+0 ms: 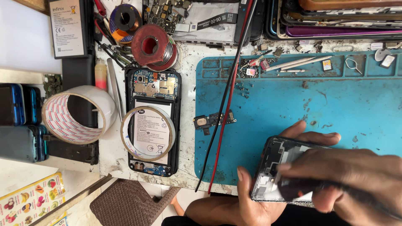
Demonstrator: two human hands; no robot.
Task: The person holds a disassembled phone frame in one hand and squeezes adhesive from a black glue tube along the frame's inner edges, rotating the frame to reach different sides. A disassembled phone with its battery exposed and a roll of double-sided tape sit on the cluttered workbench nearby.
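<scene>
My left hand (255, 201) cradles an opened phone frame (274, 161) from below, thumb on its left edge and fingers curling over its far edge near the front of the blue work mat (335, 104). My right hand (356, 175) lies over the frame's right part and grips a dark, blurred hand tool (305, 187) whose tip rests inside the frame. Much of the frame is hidden under my right hand.
Another opened phone (153, 96) with a small tape ring (147, 133) on its battery lies left of the mat. A large tape roll (77, 114), solder spools (151, 46), tweezers (299, 62), loose screws, red and black leads (228, 104) and stacked phones (19, 121) surround it.
</scene>
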